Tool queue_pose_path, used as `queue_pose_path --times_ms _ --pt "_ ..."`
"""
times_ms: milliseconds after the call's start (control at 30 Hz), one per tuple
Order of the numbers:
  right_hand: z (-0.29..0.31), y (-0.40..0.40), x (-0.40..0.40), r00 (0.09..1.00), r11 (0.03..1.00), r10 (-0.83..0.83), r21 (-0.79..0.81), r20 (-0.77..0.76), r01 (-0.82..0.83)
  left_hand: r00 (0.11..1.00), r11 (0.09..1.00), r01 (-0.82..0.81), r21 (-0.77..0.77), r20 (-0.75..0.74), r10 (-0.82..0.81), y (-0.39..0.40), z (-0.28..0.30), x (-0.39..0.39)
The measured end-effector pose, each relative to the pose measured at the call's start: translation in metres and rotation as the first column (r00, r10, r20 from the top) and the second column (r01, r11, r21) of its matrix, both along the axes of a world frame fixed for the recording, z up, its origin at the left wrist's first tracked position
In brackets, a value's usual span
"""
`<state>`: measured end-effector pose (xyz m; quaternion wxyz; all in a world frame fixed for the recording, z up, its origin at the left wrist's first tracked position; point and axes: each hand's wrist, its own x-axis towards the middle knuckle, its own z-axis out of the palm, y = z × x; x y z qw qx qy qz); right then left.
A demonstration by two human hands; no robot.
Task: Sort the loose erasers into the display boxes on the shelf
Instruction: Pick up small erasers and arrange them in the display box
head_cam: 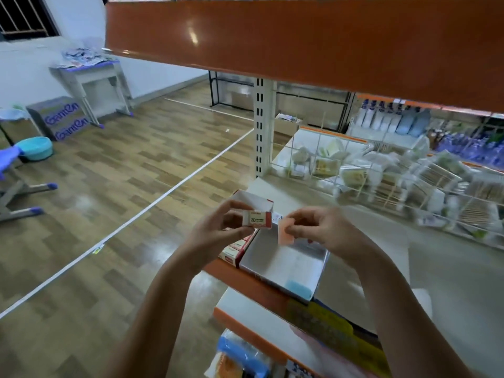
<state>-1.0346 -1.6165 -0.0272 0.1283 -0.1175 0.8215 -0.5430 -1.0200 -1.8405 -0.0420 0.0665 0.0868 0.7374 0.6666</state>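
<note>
My left hand (pixel 218 227) pinches a white 2B eraser (pixel 259 220) with a red-banded sleeve, held above the shelf's left end. My right hand (pixel 319 227) pinches a plain pink eraser (pixel 285 233) just to its right. Below both hands, an open white display box (pixel 289 264) lies on the shelf with a blue eraser (pixel 297 287) at its near corner. To its left stands a red-and-white display box (pixel 240 245) with sleeved erasers in it; its raised flap (pixel 252 199) shows behind my left hand.
An orange upper shelf (pixel 300 42) hangs overhead. White wire baskets (pixel 381 184) of packaged goods fill the shelf's back right. The orange shelf edge (pixel 240 276) runs under the boxes, with a yellow-patterned box (pixel 327 323) and packaged goods (pixel 242 356) below. Wooden floor (pixel 109 186) lies left.
</note>
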Motion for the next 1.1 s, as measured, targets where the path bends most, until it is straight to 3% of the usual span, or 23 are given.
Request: queue_pose_path --times_ms 100,167,333,467,700,900,1000,1100 --pt "-0.006 -0.009 -0.011 0.993 0.968 0.110 0.222 0.034 -0.115 0.996 0.997 0.080 -0.007 0.028 -0.080 -0.010 -0.003 -0.018" --pt "-0.010 -0.017 -0.016 0.980 0.895 0.186 0.400 0.065 -0.197 0.989 0.990 0.140 -0.029 0.045 -0.139 -0.016 -0.006 -0.028" --pt "-0.015 -0.034 -0.016 0.953 0.728 0.234 0.615 0.193 -0.303 0.954 0.955 0.291 -0.060 0.088 -0.285 -0.029 -0.009 -0.050" --pt "-0.018 -0.044 -0.012 0.927 0.668 0.207 0.647 0.313 -0.368 0.918 0.920 0.389 -0.053 0.109 -0.382 -0.034 -0.010 -0.062" --pt "-0.024 -0.047 -0.011 0.934 0.652 0.154 0.678 0.322 -0.341 0.876 0.879 0.474 -0.042 0.119 -0.467 -0.031 -0.014 -0.077" --pt "-0.032 -0.047 -0.008 0.953 0.651 0.168 0.697 0.253 -0.300 0.891 0.890 0.449 -0.078 0.118 -0.439 -0.032 -0.017 -0.084" --pt "-0.036 -0.047 -0.007 0.959 0.656 0.193 0.699 0.209 -0.285 0.906 0.891 0.422 -0.164 0.100 -0.411 -0.039 -0.018 -0.092" --pt "-0.034 -0.047 -0.006 0.958 0.657 0.214 0.697 0.192 -0.287 0.926 0.861 0.366 -0.354 0.043 -0.375 -0.045 -0.019 -0.103"
